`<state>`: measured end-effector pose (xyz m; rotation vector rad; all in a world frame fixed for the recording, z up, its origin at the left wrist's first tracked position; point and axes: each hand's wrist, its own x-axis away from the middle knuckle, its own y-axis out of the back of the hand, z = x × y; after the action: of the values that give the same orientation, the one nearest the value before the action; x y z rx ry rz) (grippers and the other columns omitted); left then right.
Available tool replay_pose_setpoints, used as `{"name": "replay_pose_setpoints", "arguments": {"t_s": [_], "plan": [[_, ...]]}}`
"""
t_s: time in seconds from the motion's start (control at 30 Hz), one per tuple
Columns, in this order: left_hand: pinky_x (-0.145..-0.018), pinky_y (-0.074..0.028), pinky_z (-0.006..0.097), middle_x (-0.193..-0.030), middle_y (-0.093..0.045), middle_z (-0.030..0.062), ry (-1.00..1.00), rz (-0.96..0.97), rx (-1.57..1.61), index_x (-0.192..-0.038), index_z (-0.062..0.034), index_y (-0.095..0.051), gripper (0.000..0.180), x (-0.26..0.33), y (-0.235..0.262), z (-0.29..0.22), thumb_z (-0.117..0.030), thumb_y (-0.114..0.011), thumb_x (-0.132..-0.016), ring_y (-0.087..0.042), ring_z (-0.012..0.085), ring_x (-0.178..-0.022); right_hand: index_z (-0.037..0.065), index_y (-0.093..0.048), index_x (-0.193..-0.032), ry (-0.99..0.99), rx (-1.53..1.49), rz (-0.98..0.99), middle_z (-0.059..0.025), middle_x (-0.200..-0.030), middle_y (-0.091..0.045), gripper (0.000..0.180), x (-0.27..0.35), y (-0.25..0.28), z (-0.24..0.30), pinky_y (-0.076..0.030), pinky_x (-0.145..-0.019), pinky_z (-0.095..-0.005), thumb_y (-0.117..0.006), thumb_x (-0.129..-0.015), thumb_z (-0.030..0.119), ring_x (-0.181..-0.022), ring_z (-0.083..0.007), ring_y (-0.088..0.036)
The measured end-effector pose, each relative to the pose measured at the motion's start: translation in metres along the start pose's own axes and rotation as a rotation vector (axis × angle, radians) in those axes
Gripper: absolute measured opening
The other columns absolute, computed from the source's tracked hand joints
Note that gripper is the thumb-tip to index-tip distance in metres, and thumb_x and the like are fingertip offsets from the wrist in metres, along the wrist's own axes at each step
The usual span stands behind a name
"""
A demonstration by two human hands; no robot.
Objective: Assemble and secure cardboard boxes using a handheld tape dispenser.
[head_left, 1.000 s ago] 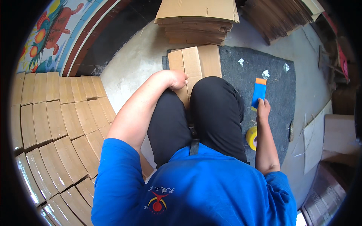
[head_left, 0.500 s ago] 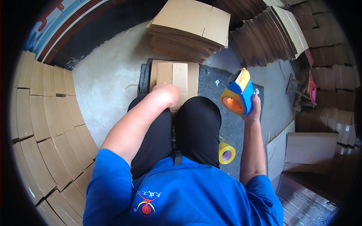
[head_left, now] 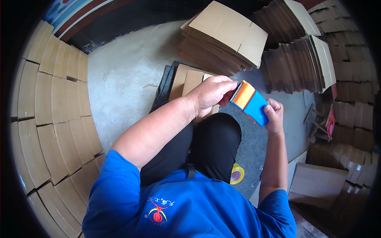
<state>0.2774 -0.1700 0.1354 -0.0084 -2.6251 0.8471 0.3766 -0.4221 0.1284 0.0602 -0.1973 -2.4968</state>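
In my right hand point(head_left: 274, 116) is a blue and orange tape dispenser point(head_left: 254, 106), its toothed cutting edge turned to the left. My left hand point(head_left: 210, 94) has come up to that toothed edge, fingers curled and thumb side against it. Whatever lies between those fingers is too small to make out. Beyond my left wrist a small cardboard box point(head_left: 189, 82) rests on a larger cardboard piece, partly hidden by my hand and forearm. A yellow roll of tape point(head_left: 237, 174) lies on the dark mat beside my right knee.
Flat cardboard stacks stand ahead point(head_left: 228, 29) and at the far right point(head_left: 293, 65). Packed cartons form a wall on the left point(head_left: 43, 115). More cartons point(head_left: 351, 115) line the right side. A grey mat point(head_left: 252, 139) covers the floor under me.
My left hand has left the small box and moved right to the dispenser's toothed edge. My right hand has turned the dispenser to point left. The view has swung leftward.
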Motion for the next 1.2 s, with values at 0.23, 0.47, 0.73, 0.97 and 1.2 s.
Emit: {"name": "replay_pose_setpoints", "arguments": {"t_s": [0.23,0.47,0.73,0.97,1.2], "plan": [[-0.068,-0.052,0.026,-0.089,-0.065,0.0033,-0.067,-0.248,-0.247,-0.106,-0.0031,-0.064,0.017,-0.01,0.037,-0.002,-0.014,-0.052,-0.101,-0.06,0.009,-0.075,0.004,-0.057,-0.066,-0.115,0.148,0.102,0.0049,-0.06,-0.048,0.044,-0.036,-0.025,0.009,-0.034,-0.051,-0.0242,-0.076,-0.082,0.04,-0.058,-0.0045,-0.043],[-0.07,-0.052,0.027,-0.086,-0.06,0.0031,-0.035,-0.501,-0.052,-0.103,-0.0036,-0.06,0.017,0.006,0.151,0.013,-0.019,-0.061,-0.098,-0.056,0.0118,-0.073,0.004,-0.057,-0.065,-0.223,0.501,0.228,0.0021,-0.057,-0.045,0.052,-0.084,-0.012,0.001,-0.036,-0.048,-0.0271,-0.078,-0.079,0.049,-0.054,-0.0053,-0.043],[-0.064,-0.049,0.026,-0.078,-0.061,0.0009,0.069,-0.598,0.018,-0.094,-0.0072,-0.062,0.022,-0.016,0.197,0.053,-0.025,-0.074,-0.089,-0.055,0.0104,-0.067,0.004,-0.057,-0.064,-0.371,0.569,0.288,0.0012,-0.058,-0.047,0.051,-0.113,-0.01,-0.03,-0.038,-0.048,-0.0273,-0.078,-0.078,0.049,-0.055,-0.006,-0.045],[-0.062,-0.047,0.025,-0.079,-0.064,-0.0005,0.092,-0.566,-0.016,-0.096,-0.0093,-0.064,0.016,-0.042,0.202,0.089,-0.025,-0.068,-0.094,-0.055,0.0088,-0.066,0.0,-0.065,-0.072,-0.402,0.552,0.313,-0.0009,-0.06,-0.053,0.05,-0.121,-0.007,-0.055,-0.043,-0.051,-0.028,-0.078,-0.077,0.048,-0.056,-0.0079,-0.051],[-0.097,-0.047,0.038,-0.128,-0.057,0.0188,0.327,-0.695,-0.913,-0.138,-0.0048,-0.05,0.045,-0.057,0.224,0.141,-0.023,-0.058,-0.097,-0.058,0.0298,-0.114,-0.001,-0.066,-0.074,-0.436,0.516,0.329,-0.001,-0.061,-0.054,0.052,-0.124,-0.014,-0.072,-0.043,-0.051,-0.0276,-0.078,-0.076,0.05,-0.057,-0.0078,-0.051]]}}
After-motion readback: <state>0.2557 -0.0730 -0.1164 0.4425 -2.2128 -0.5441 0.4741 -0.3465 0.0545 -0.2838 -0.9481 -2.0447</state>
